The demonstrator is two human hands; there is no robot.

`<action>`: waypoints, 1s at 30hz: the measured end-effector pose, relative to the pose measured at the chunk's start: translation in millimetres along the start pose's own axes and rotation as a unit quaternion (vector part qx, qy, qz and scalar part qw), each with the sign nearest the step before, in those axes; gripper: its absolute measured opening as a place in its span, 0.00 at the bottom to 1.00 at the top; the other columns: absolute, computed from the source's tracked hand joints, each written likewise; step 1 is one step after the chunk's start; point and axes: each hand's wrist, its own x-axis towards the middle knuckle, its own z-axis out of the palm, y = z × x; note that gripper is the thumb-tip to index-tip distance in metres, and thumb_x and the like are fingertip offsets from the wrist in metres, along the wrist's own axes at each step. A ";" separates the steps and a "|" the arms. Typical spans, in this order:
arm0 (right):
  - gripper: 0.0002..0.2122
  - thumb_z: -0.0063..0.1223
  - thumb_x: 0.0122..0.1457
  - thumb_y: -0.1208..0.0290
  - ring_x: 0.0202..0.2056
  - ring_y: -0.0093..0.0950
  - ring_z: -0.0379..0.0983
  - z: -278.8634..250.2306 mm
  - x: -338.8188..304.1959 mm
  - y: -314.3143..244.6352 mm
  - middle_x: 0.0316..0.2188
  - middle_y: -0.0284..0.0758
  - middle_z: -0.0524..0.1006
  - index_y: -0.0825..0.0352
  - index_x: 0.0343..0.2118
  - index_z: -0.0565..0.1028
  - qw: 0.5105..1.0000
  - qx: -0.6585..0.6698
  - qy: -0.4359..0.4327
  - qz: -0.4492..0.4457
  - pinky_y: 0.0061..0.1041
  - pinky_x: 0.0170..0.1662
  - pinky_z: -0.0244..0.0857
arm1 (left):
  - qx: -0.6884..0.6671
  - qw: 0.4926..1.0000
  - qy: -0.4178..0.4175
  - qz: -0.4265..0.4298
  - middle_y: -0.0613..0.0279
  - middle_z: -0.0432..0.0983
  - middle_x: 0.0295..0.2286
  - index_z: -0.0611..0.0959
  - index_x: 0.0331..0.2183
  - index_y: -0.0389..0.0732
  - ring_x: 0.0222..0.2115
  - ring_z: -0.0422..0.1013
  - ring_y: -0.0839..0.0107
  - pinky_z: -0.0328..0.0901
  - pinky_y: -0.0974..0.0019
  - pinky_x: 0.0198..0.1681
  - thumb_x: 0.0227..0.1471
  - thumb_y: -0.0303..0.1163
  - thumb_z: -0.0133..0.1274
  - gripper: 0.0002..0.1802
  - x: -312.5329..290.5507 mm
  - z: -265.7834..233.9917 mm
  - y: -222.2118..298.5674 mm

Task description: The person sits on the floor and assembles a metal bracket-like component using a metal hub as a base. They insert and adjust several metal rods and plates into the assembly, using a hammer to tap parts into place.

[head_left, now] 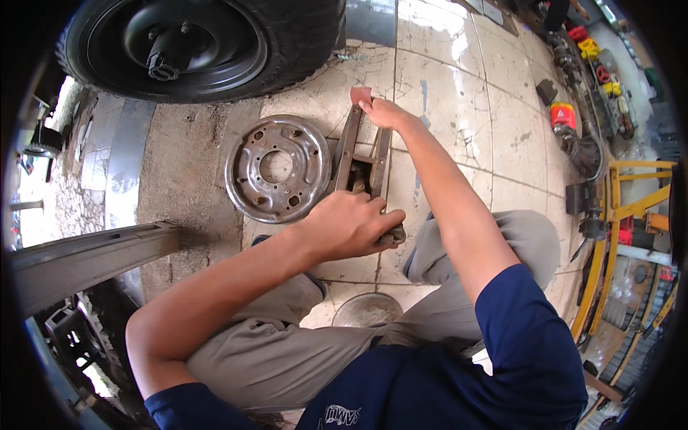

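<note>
**Workshop floor: brake shoes held and rubbed with abrasive paper**

Cracked, stained floor tiles cover the work area, with a concrete strip along the left. A black car wheel stands at the far left, its hub facing the camera. Just near of it a round metal backing plate with bolt holes lies flat on the floor.

A pair of curved brake shoes stands beside the plate, touching or nearly touching its right edge, running from near to far (rust-brown, linked by hardware between them at mid-length).

The left hand is closed around the near end of the shoes, fingers wrapped over the top. The right hand is stretched to the far end, fingertips pressing a small reddish piece of sandpaper against the tip of the left shoe; whether the thumb grips beneath cannot be told.

The person squats in grey trousers and a dark blue shirt. A shallow round metal dish sits on the floor between the knees. At the far right lie a red canister, assorted tools and a yellow steel frame.
</note>
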 end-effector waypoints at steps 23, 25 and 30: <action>0.20 0.47 0.63 0.51 0.44 0.35 0.78 8.6 -38.4 1.9 0.40 0.33 0.81 0.59 0.50 0.75 0.997 0.043 0.068 0.005 0.37 0.47 0.69 | 0.014 0.996 -0.060 -0.060 0.57 0.80 0.34 0.83 0.41 0.44 0.33 0.77 0.58 0.71 0.61 0.38 0.45 0.36 0.65 0.19 94.1 -59.5 -48.1; 0.19 0.47 0.63 0.52 0.45 0.35 0.77 18.0 -35.9 4.5 0.40 0.32 0.80 0.57 0.51 0.74 0.992 0.015 0.125 0.029 0.39 0.48 0.68 | 0.024 0.994 -0.090 -0.057 0.56 0.80 0.33 0.82 0.42 0.44 0.34 0.77 0.57 0.70 0.59 0.39 0.47 0.37 0.63 0.19 97.5 -65.7 -44.8; 0.22 0.51 0.59 0.57 0.55 0.34 0.67 42.1 -20.6 7.1 0.52 0.35 0.73 0.58 0.55 0.69 0.953 -0.062 0.291 -0.064 0.42 0.52 0.64 | 0.032 0.995 -0.095 -0.026 0.56 0.80 0.33 0.82 0.42 0.44 0.34 0.76 0.55 0.70 0.58 0.37 0.49 0.41 0.62 0.18 109.7 -69.0 -38.0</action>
